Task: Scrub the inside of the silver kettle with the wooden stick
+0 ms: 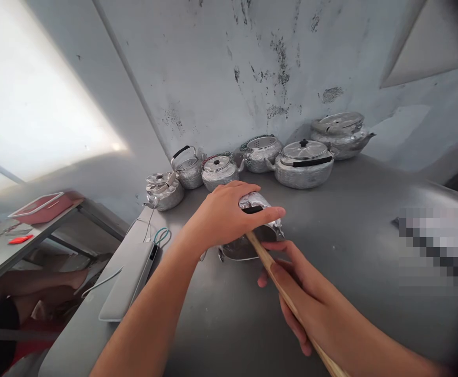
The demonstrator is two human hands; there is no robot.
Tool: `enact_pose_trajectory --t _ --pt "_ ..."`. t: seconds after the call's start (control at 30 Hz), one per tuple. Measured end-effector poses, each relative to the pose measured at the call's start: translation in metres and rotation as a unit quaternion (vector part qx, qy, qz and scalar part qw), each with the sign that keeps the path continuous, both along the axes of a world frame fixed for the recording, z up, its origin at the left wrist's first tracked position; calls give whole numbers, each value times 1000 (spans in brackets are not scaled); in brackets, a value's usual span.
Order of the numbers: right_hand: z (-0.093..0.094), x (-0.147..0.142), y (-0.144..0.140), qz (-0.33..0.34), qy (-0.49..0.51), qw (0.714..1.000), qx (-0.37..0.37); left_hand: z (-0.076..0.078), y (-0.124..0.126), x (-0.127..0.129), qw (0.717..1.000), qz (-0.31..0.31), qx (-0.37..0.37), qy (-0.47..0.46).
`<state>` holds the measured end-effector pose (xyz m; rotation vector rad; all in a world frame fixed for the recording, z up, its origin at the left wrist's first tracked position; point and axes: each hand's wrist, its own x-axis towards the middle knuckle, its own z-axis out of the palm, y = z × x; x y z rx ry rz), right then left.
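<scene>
A small silvery metal kettle (255,200) lies tipped on the grey table with its open mouth facing me. My left hand (231,209) is laid over its upper side, thumb stretched across near the black handle grip (251,209), and holds it. In my right hand (303,288) is a long wooden stick (263,256), gripped partway along. The stick's far end reaches the kettle's mouth under my left hand, where its tip is hidden. Part of the kettle's body is covered by my left hand.
Several metal kettles, including a large lidded one (303,170), stand along the stained wall. A pale flat case (127,288) with cables lies at the table's left edge. Beyond is another table with a pink basket (42,207); a seated person's legs (44,285) show below.
</scene>
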<state>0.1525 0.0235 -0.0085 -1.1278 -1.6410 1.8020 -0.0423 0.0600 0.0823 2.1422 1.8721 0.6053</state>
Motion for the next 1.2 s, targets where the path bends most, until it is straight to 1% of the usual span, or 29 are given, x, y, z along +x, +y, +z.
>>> enact_pose_trajectory --t 0.1,0.27,0.33,0.43,0.5,0.63,0.8,0.93,1.03,1.1,1.2 --pt "1 0 -2 10 -21 1000 -9 0 0 0 1000 1 -3 -2" --pt "0 1 -5 1 -21 1000 14 0 0 -1 1000 -1 -1 -5" --pt "0 1 -4 12 -38 999 0 0 0 -1 1000 1 -2 -5" --pt "4 2 -3 6 -58 998 -12 0 0 -1 1000 2 -5 -8" --pt "9 4 -3 -6 -58 998 -4 0 1 -1 1000 3 -7 -12" --pt "16 6 -3 -18 -56 998 11 1 2 -3 999 33 -13 -26" --pt "24 4 4 -45 -62 997 -6 2 5 -13 997 62 -21 -35" --pt "33 7 14 -39 -82 995 -28 6 5 -20 998 45 -39 -25" --pt "37 11 19 -22 -93 995 -35 12 -1 -23 997 43 -59 -15" --pt "38 14 22 -11 -95 995 -26 17 -7 -25 996 37 -80 -7" --pt "41 16 25 10 -107 994 9 20 -12 -26 994 13 -113 -4"
